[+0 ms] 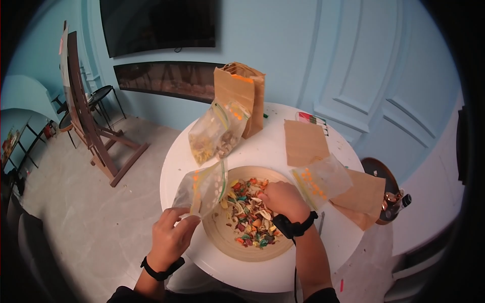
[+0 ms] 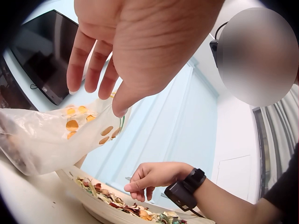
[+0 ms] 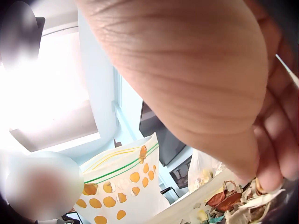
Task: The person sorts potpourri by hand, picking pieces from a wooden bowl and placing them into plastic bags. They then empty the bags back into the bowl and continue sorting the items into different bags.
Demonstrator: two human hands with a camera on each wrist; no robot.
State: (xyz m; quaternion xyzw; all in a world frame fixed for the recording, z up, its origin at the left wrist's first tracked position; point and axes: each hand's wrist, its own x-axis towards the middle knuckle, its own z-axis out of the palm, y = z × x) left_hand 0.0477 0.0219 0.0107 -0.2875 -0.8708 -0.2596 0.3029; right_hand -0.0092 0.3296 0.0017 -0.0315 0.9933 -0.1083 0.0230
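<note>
In the head view my left hand [image 1: 172, 236] pinches the edge of a clear zip bag [image 1: 204, 189] with orange dots, tilted at the plate's left rim. My right hand [image 1: 287, 201] is over the round wooden plate [image 1: 214, 237], its fingers at a heap of colourful dried petals [image 1: 252, 222]. In the left wrist view the left thumb and fingers hold the bag [image 2: 56, 135]. The right wrist view shows the right fingers [image 3: 275, 158] curled down at dried pieces [image 3: 229, 200]; what they pinch there is partly hidden.
On the white round table [image 1: 273, 113] stand a brown paper bag [image 1: 235, 91] and filled zip bags [image 1: 217, 134] behind the plate. To the right lie another zip bag [image 1: 323, 182] and flat brown paper bags [image 1: 305, 143]. A small side table [image 1: 376, 169] holds bottles; an easel [image 1: 83, 106] stands left.
</note>
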